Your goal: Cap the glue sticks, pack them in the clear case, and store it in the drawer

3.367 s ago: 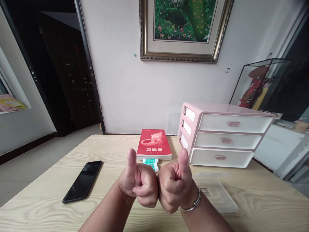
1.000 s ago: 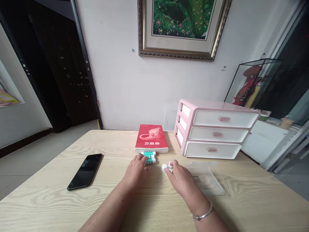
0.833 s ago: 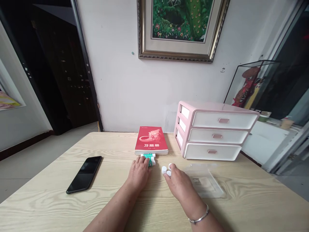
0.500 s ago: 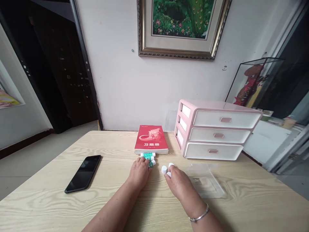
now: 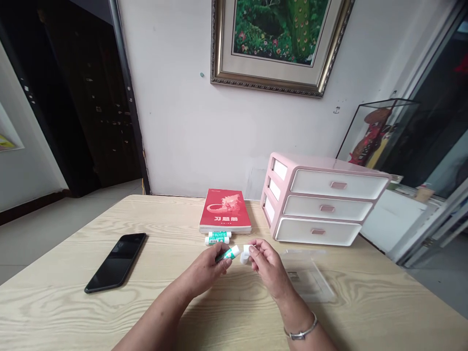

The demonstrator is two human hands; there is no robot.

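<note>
My left hand (image 5: 210, 269) is closed round a green-and-white glue stick (image 5: 229, 253), lifted a little off the wooden table (image 5: 146, 312) with its white end pointing right. My right hand (image 5: 265, 261) pinches a small white cap (image 5: 245, 251) just right of that end, close to it but apart. Another white cap (image 5: 242, 260) shows just below, partly hidden by the fingers. Two more glue sticks (image 5: 217, 237) lie side by side in front of a red book (image 5: 225, 217).
A black phone (image 5: 116, 261) lies face up on the left. A pink three-drawer organiser (image 5: 321, 207) stands at the back right. A clear plastic tray (image 5: 309, 275) rests right of my right hand. A framed picture hangs on the wall behind.
Both hands went from thumbs-up fists to the table. My left hand picked one glue stick from the group and my right hand lifted a white cap towards it.
</note>
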